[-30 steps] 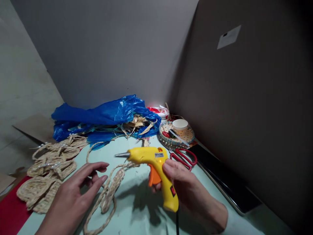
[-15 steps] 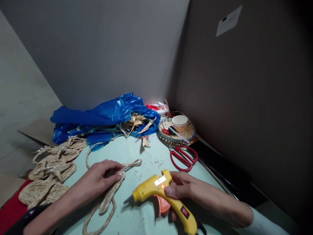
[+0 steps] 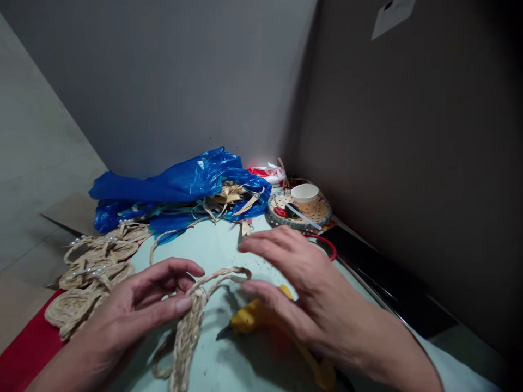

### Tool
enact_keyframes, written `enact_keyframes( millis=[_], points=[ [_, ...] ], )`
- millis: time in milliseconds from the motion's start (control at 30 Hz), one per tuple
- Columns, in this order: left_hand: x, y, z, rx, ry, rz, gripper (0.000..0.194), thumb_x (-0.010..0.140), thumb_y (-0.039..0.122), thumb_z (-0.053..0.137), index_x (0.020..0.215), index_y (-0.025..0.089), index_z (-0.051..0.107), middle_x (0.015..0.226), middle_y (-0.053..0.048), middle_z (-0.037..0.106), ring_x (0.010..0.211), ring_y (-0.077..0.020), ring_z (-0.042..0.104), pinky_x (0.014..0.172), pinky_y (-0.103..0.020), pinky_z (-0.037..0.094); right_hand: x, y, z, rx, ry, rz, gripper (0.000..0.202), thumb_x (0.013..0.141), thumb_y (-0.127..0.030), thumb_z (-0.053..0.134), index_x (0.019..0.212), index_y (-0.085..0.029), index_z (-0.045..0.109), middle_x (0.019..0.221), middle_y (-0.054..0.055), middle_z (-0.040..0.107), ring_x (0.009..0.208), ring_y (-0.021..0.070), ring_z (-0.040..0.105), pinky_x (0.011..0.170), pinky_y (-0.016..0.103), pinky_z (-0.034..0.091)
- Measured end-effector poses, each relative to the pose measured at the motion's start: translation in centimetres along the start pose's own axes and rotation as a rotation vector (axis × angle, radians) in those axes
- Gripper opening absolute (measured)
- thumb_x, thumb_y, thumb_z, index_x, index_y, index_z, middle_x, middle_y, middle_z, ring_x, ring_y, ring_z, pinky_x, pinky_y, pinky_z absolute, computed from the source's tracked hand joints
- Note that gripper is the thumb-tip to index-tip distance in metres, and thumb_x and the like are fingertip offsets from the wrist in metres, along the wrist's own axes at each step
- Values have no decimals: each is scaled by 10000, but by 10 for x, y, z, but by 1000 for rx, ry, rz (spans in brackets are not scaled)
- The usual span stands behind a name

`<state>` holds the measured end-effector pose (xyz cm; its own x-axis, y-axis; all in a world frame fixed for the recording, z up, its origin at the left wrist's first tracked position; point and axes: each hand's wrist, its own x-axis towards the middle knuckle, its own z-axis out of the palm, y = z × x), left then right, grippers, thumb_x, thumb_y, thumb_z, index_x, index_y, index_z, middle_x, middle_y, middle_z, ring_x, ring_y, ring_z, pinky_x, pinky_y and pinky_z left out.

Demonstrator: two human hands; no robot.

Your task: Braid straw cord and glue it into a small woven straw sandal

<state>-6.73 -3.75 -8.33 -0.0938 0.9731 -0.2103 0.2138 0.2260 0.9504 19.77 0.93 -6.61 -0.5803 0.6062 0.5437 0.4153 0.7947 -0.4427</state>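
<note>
My left hand [image 3: 159, 299] pinches a braided straw cord [image 3: 188, 326], which is folded back on itself in long strands. A loop of the cord sticks out toward the right, beyond my fingertips. My right hand [image 3: 302, 288] is held above the table with thumb and fingers spread, close to the loop's end and with nothing in its grasp. Beneath it lies a yellow glue gun [image 3: 247, 317], nozzle pointing left, mostly covered by the hand. Red-handled scissors [image 3: 330, 247] are largely hidden behind my right hand.
At the back lies a blue plastic bag [image 3: 180, 185] with dried husk strips. A round woven tray [image 3: 281, 220] holds a paper cup [image 3: 305, 194] and small items. Finished-looking braided straw pieces [image 3: 67, 310] lie left on red cloth [image 3: 30, 343]. Walls stand behind and right.
My right hand has let go of the glue gun, now on the table, and moved up toward the cord loop. My left hand has raised and turned the folded cord.
</note>
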Motion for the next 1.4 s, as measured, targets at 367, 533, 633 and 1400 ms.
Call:
enact_keyframes(
  millis=[367,533,633,1400],
  points=[
    [-19,-17,15,-160,175,-49,394,631,498,906,988,388,782,979,38,814,955,-198,744,775,-157,597,7,-3,35,126,63,-216,186,986,-77,561,1007,-60,745,819,70,686,777,195,552,781,382,421],
    [-17,-22,20,-239,259,-110,352,601,461,932,915,365,805,919,57,838,875,-173,775,717,-112,589,5,-2,45,14,201,-262,221,927,1,565,909,-49,779,725,59,696,712,189,544,773,411,414],
    [-18,-22,22,-306,269,-151,371,565,422,953,898,338,813,779,43,833,753,-179,783,622,-128,601,3,-3,49,-21,225,-260,236,931,-2,552,879,-65,773,699,37,699,694,175,556,791,407,414],
    [-19,-8,36,-353,260,-221,346,515,454,971,812,337,837,749,53,835,913,-221,776,711,-144,596,-6,-14,65,1,298,-175,241,925,-24,560,757,-107,713,685,30,735,674,155,635,757,374,430]
  ],
)
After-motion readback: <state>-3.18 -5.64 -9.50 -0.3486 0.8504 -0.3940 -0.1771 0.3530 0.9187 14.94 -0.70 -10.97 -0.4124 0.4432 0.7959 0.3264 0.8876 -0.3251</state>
